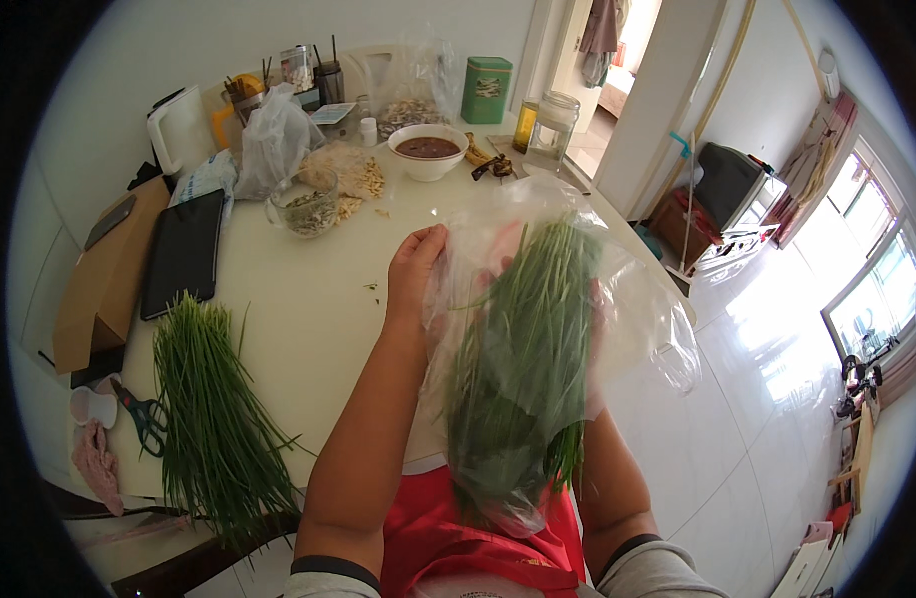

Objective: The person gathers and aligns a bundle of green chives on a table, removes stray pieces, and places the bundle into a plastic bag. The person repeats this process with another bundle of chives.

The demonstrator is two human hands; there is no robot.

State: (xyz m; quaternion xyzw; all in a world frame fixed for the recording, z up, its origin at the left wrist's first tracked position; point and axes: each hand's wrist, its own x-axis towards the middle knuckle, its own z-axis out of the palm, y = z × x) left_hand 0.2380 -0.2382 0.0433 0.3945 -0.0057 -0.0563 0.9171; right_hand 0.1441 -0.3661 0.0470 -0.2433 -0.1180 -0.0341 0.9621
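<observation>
In front of my body is a clear plastic bag [645, 321] with a bunch of long green garlic chives [536, 321] in it. Some leaves stick out low on the right side. My left hand [419, 258] pinches the bag's left edge. Around the bunch from the right goes my right hand [597, 336], partly hidden by leaves and film; its fingertips show blurred through the plastic. A second bunch of chives [211, 411] lies loose on the left of the table, its lower ends hanging over the edge. Dark-handled scissors [145, 418] lie beside it.
The white table [338, 276] holds a black tablet [183, 254], a cardboard box [110, 276], a glass cup [306, 209] of dried bits, a bowl of dark red liquid [428, 149], a green tin [486, 90] and a glass jar [554, 131]. A pink cloth [97, 463] lies near-left.
</observation>
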